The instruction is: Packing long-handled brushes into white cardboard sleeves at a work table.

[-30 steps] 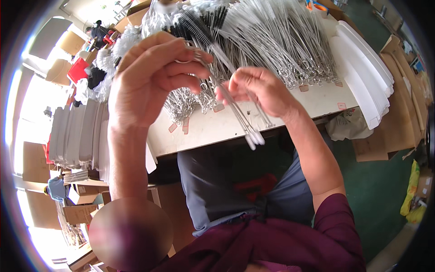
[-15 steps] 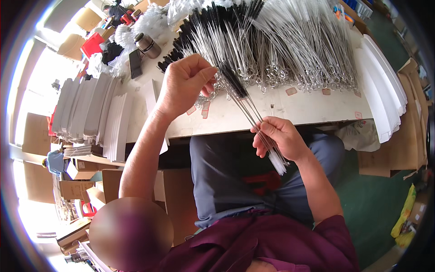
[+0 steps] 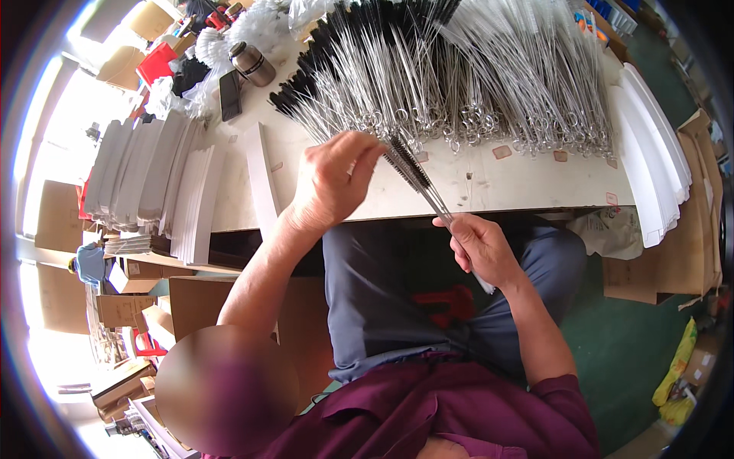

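Left hand (image 3: 332,180) pinched on the black bristle end of a small bundle of wire brushes (image 3: 417,176); right hand (image 3: 478,249) closed round the twisted-wire stems, over the lap at the table (image 3: 474,183) edge. Loose grip: likely splay, slip, a dropped brush.

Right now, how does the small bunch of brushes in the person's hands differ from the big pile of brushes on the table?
The held bunch of brushes is only a few pieces; the pile of brushes holds very many. The held bunch is lifted above the table edge, slanting between the left hand and the right hand; the pile lies flat on the table, fanned out. Both have thin wire stems, and dark bristles show in each.
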### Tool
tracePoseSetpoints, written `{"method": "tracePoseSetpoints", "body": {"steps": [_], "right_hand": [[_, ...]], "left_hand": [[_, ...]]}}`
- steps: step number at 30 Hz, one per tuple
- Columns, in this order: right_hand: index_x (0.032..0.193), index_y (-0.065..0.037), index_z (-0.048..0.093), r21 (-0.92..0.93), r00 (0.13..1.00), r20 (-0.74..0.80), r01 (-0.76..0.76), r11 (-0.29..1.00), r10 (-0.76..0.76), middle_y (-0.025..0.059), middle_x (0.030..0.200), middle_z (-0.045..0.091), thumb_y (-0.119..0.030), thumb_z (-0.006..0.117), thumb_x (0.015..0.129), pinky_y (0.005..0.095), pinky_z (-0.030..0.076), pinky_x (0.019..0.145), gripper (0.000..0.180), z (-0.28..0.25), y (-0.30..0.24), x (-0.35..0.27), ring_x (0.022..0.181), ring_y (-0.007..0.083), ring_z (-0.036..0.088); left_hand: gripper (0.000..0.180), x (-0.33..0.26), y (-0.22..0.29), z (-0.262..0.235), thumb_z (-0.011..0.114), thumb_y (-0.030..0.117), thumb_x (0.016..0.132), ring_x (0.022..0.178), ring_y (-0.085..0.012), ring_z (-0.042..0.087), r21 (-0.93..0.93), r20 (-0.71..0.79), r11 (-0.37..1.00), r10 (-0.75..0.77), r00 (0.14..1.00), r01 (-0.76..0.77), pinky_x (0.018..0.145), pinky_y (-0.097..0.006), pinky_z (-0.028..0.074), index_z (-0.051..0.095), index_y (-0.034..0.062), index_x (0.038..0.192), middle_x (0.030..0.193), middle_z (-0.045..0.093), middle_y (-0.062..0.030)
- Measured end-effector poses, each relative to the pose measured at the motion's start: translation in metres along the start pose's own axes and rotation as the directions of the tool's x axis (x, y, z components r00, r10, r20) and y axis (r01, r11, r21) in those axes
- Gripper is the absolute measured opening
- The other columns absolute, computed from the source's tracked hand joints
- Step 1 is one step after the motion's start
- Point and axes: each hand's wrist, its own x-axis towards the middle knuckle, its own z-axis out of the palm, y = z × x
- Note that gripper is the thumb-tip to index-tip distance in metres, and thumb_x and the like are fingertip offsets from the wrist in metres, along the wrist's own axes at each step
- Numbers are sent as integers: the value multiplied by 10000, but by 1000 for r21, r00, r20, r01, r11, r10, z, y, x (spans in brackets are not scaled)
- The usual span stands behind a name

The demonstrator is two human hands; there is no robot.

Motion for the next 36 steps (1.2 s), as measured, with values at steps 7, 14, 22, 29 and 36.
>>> {"method": "tracePoseSetpoints", "body": {"steps": [7,14,22,29,36], "right_hand": [[1228,6,667,-59,1000,25,-5,998,6,-37,651,469,-378,503,1101,214,373,477,437,6,7,-5,531,39,432],[1140,-5,697,-120,999,-39,31,992,-36,-39,669,468,-321,539,1097,223,373,531,356,15,20,-7,589,39,414],[1034,-11,704,-272,989,-128,35,962,-72,-27,690,474,-283,555,1091,260,401,600,315,12,23,-10,648,72,425],[1015,-12,713,-238,991,-102,56,970,-83,-91,652,396,-319,534,1101,223,288,512,366,12,32,-7,590,15,341],[1002,-6,721,-226,996,-92,-1,974,-20,-88,634,369,-303,569,1087,247,266,510,344,13,29,-9,583,29,317]], "left_hand": [[173,-22,0,10,789,25,825,603,-235,633,153,139,943,275,952,-295,512,-356,497,633,29,900,740,615,-65],[153,-46,-3,19,730,12,800,636,-224,632,193,203,938,249,947,-287,552,-363,510,614,30,898,759,584,-60],[242,-67,-6,-3,789,86,835,759,-301,704,220,94,973,-90,992,67,698,-379,585,712,25,1057,961,729,-154],[740,-87,-82,-67,712,604,863,969,-412,713,803,-52,304,-821,568,513,840,-485,561,664,-93,1110,1033,721,-261],[700,-103,-113,-78,757,569,793,1040,-383,716,725,-83,161,-945,317,670,910,-454,557,726,-70,1077,1080,738,-253]]}}
